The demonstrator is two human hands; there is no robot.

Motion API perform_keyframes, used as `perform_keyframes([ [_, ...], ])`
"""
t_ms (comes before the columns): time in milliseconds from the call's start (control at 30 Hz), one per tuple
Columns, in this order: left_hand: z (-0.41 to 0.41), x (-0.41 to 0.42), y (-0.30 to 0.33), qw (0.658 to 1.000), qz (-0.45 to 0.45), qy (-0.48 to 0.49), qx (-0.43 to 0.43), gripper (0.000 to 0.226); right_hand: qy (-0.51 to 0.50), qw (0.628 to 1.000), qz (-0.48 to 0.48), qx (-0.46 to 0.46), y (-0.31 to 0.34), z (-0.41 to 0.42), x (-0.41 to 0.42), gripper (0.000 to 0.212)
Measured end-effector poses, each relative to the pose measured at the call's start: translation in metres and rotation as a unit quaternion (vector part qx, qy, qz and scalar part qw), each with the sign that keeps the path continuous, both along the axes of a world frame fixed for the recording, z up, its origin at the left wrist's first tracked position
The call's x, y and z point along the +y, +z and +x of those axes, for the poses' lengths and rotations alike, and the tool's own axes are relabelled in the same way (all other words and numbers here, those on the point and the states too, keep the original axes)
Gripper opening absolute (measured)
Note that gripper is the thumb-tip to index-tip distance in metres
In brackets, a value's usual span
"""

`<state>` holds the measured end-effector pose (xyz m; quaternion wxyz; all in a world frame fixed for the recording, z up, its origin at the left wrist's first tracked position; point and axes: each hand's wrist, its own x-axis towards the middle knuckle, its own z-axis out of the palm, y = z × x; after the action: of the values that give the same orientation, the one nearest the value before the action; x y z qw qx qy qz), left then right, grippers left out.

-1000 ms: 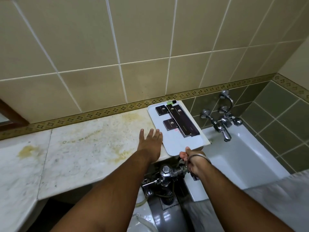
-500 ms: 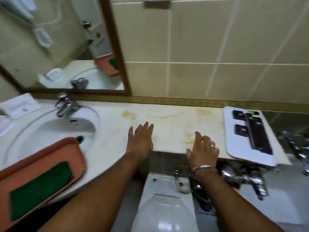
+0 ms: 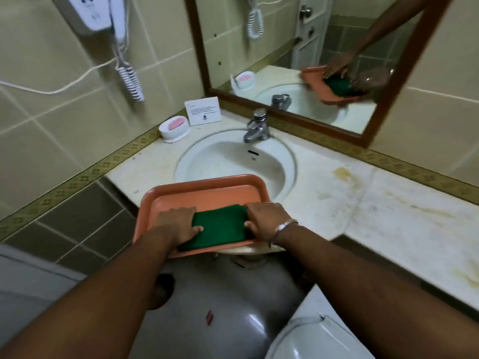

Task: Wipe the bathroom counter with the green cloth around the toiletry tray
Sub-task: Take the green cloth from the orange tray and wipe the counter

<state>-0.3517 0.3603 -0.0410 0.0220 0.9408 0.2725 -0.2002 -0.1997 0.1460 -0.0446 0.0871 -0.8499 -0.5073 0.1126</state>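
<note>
A folded green cloth [image 3: 220, 228] lies in an orange tray [image 3: 204, 194] that rests over the front of the round sink [image 3: 233, 161]. My left hand [image 3: 178, 221] lies on the cloth's left end, thumb over its top. My right hand [image 3: 268, 218], with a metal bracelet at the wrist, presses on the cloth's right end with fingers curled along its edge. The stained marble counter [image 3: 388, 206] runs off to the right. The white toiletry tray is out of view.
A chrome tap [image 3: 256, 126] stands behind the sink, with a pink soap dish [image 3: 175, 126] and a white card [image 3: 203, 110] at the back left. A wall hairdryer [image 3: 101, 14] hangs above. A framed mirror [image 3: 298, 60] backs the counter. A toilet lid [image 3: 318, 340] sits below right.
The view has swung left from the white toiletry tray to the sink. Both hands left the counter edge and now rest on the green cloth in the orange tray.
</note>
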Motion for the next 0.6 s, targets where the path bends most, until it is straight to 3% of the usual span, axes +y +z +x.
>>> perform_keyframes([
  [167,-0.013,0.037,-0.011,0.999,-0.043,-0.003,-0.004,0.078,0.014,0.993,-0.111,0.032,-0.017,-0.006,0.070,0.072],
  [233,-0.010,0.044,-0.016,0.989,-0.132,0.050,-0.038,0.068,0.018,0.986,-0.164,0.015,-0.019,0.001,0.087,0.083],
  [367,-0.002,0.050,-0.014,0.931,-0.323,0.146,-0.082,0.032,0.016,0.969,-0.223,0.105,-0.011,0.016,0.107,0.070],
  [433,-0.001,0.051,-0.005,0.891,-0.399,0.189,-0.107,0.023,0.014,0.968,-0.197,0.152,-0.005,0.023,0.106,0.048],
  [500,0.000,0.053,0.009,0.830,-0.480,0.238,-0.152,0.031,-0.009,0.963,-0.116,0.243,0.003,0.031,0.093,0.026],
  [600,0.019,0.048,0.030,0.723,-0.599,0.246,-0.243,0.039,-0.114,0.883,0.094,0.445,0.016,0.044,0.045,0.018],
])
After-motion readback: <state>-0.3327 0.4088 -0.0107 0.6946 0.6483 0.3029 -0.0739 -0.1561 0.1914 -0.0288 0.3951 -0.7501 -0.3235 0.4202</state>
